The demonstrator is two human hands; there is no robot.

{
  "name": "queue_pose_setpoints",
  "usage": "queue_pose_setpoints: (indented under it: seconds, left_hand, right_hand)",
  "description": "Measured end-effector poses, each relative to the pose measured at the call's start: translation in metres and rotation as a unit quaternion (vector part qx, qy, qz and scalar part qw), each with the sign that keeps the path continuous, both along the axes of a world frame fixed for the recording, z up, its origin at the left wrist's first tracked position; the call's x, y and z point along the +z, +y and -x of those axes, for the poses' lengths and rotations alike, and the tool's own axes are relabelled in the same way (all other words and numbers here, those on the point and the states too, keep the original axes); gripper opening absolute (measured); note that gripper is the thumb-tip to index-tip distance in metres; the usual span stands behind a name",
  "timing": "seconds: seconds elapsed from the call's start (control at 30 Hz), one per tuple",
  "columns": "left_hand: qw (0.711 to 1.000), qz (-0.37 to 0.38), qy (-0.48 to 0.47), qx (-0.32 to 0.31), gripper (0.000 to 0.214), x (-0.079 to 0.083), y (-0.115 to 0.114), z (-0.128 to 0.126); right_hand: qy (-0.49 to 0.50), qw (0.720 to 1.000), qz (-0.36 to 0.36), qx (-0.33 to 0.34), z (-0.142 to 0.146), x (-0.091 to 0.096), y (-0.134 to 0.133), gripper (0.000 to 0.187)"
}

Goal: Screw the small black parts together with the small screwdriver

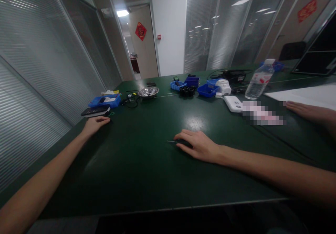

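Observation:
My right hand (198, 144) rests on the green table, its fingers wrapped round the dark handle of a screwdriver (183, 142). The tool's thin metal shaft points left, just above the tabletop. Over at the left, my left hand (94, 124) is closed in a pinch low over the table. A small dark bit shows at its fingertips, too small to name. Just beyond that hand lie a black-and-white flat device (96, 111) and a blue tray (105, 102) with assorted things in it.
A metal bowl (148, 93) with small parts and several blue bins (208, 90) stand farther back. Toward the right are a white power bank (233, 104), a water bottle (259, 81) and white paper (307, 95). Another person's hand (301, 109) lies on the table there.

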State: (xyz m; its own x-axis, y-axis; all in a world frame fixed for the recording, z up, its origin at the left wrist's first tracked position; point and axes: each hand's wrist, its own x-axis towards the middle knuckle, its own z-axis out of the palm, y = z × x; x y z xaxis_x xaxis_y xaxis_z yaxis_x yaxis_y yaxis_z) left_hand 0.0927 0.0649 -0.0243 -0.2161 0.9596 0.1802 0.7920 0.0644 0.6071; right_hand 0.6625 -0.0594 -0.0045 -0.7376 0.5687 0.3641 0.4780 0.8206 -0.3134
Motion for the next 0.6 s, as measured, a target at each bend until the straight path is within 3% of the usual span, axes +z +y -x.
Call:
queue_pose_setpoints:
  seconds: [0.23, 0.6]
  left_hand:
    - [0.998, -0.017, -0.060, -0.019, 0.066, -0.003, -0.003, -0.016]
    - [0.996, 0.011, -0.084, -0.030, 0.062, -0.004, 0.002, -0.009]
  right_hand:
    - [-0.004, 1.000, -0.006, 0.001, 0.001, 0.000, 0.000, 0.027]
    - [-0.013, 1.000, -0.001, 0.008, 0.002, 0.001, 0.001, 0.027]
